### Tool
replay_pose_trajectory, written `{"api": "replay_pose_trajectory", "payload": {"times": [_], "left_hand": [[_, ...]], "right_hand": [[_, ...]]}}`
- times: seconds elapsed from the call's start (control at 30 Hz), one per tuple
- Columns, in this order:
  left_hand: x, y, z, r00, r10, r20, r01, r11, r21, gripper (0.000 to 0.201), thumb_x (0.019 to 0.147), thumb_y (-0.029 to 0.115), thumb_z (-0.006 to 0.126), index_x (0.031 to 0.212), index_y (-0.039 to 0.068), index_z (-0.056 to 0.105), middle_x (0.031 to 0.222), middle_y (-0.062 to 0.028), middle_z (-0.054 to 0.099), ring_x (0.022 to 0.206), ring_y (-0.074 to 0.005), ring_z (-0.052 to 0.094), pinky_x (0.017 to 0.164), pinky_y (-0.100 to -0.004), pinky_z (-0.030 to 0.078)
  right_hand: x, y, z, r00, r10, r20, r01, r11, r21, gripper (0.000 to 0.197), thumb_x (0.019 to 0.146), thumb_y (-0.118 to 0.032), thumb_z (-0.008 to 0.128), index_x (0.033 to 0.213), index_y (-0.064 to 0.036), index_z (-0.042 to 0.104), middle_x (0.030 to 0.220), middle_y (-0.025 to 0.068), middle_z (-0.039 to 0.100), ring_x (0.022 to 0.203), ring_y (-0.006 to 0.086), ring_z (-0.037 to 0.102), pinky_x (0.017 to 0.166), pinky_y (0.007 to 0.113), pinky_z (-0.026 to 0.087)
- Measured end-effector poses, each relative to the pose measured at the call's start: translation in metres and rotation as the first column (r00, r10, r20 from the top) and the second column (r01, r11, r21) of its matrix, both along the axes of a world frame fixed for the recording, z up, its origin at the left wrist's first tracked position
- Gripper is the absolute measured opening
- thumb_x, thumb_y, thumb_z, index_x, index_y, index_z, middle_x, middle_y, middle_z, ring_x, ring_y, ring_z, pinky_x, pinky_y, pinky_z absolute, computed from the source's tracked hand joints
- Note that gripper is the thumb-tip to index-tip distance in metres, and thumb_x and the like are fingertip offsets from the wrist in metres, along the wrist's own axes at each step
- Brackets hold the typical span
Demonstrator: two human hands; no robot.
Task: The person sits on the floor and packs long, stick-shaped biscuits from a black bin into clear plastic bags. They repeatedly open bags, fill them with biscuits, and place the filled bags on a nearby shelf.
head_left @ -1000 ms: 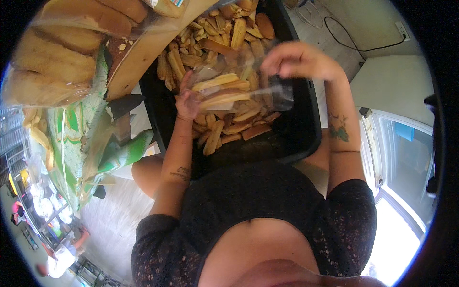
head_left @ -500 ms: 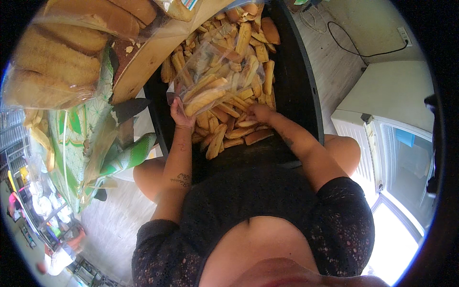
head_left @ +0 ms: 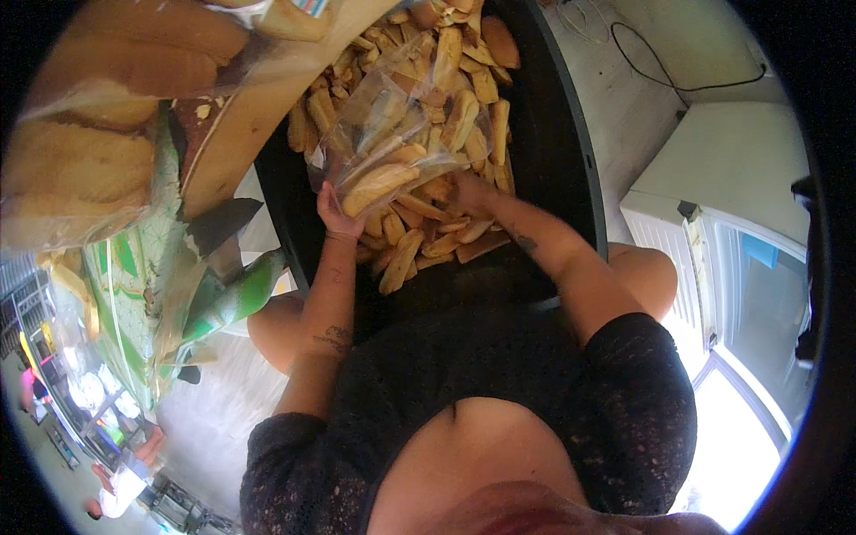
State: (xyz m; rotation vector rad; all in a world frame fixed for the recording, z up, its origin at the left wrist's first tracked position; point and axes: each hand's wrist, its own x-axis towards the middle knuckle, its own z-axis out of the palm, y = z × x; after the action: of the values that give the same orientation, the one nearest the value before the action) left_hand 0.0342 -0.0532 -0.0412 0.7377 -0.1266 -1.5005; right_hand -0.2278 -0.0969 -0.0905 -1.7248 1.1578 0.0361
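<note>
My left hand [head_left: 336, 214] is closed on the lower edge of a clear plastic bag [head_left: 370, 111]. Several long slices of toasted-looking bread [head_left: 385, 185] lie inside the bag. Close to the bag's right side, my right hand [head_left: 470, 193] is closed round a brownish bread piece [head_left: 438, 188]; its fingers are blurred and partly hidden. Under and around both hands, many loose bread sticks [head_left: 403, 259] are heaped in a big black tub [head_left: 578, 178] between my knees.
Large bagged loaves [head_left: 76, 174] and a cardboard box flap [head_left: 241, 116] crowd the upper left. Below them hangs a green and white patterned sheet [head_left: 134, 294]. A white cabinet with a glass door [head_left: 758, 285] stands at the right. A person [head_left: 120, 490] is far off at lower left.
My right hand has moved up and left from the loose bread towards the bag, with a bread piece at its fingers. My left hand keeps its hold on the bag.
</note>
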Motion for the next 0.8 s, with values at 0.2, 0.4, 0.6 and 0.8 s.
{"api": "replay_pose_trajectory", "payload": {"times": [0.2, 0.4, 0.6, 0.8], "left_hand": [[0.002, 0.002, -0.006, 0.999, -0.026, 0.033, 0.027, 1.0, -0.009, 0.058, 0.08, 0.043, 0.046, 0.124, 0.006, 0.045, 0.124, -0.0129, 0.049, 0.115, -0.0318, 0.045, 0.097, -0.0445, 0.035], [0.004, 0.006, -0.013, 0.996, -0.084, 0.025, 0.084, 0.996, -0.019, 0.065, 0.078, 0.043, 0.054, 0.129, 0.005, 0.039, 0.127, -0.0137, 0.044, 0.116, -0.0321, 0.042, 0.098, -0.0456, 0.034], [0.005, 0.004, -0.012, 0.981, -0.194, -0.017, 0.188, 0.966, -0.176, 0.066, 0.078, 0.041, 0.051, 0.133, 0.008, 0.034, 0.132, -0.0142, 0.039, 0.119, -0.0354, 0.04, 0.1, -0.0477, 0.031], [0.008, 0.005, -0.01, 0.972, -0.198, 0.129, 0.216, 0.964, -0.153, 0.073, 0.074, 0.036, 0.059, 0.135, 0.007, 0.03, 0.128, -0.0141, 0.043, 0.116, -0.0344, 0.042, 0.098, -0.0472, 0.034]], "right_hand": [[-0.035, -0.041, -0.004, 0.916, 0.386, -0.112, -0.333, 0.885, 0.325, 0.033, 0.076, -0.005, 0.053, 0.109, -0.007, 0.057, 0.11, 0.0139, 0.057, 0.099, 0.0269, 0.054, 0.086, 0.038, 0.043], [-0.052, -0.007, -0.024, 0.656, 0.754, -0.006, -0.741, 0.646, 0.185, 0.038, 0.083, -0.016, 0.058, 0.12, -0.0092, 0.05, 0.123, 0.0082, 0.049, 0.114, 0.0236, 0.045, 0.092, 0.035, 0.038], [-0.054, -0.001, -0.016, 0.733, 0.668, -0.126, -0.591, 0.718, 0.368, 0.071, 0.07, -0.022, 0.064, 0.135, -0.0165, 0.034, 0.134, 0.0102, 0.039, 0.123, 0.0288, 0.037, 0.1, 0.04, 0.032], [-0.044, 0.015, 0.016, 0.67, 0.733, -0.117, -0.653, 0.657, 0.376, 0.072, 0.073, -0.032, 0.062, 0.135, -0.0114, 0.032, 0.136, 0.0134, 0.035, 0.125, 0.0293, 0.034, 0.102, 0.04, 0.029]]}}
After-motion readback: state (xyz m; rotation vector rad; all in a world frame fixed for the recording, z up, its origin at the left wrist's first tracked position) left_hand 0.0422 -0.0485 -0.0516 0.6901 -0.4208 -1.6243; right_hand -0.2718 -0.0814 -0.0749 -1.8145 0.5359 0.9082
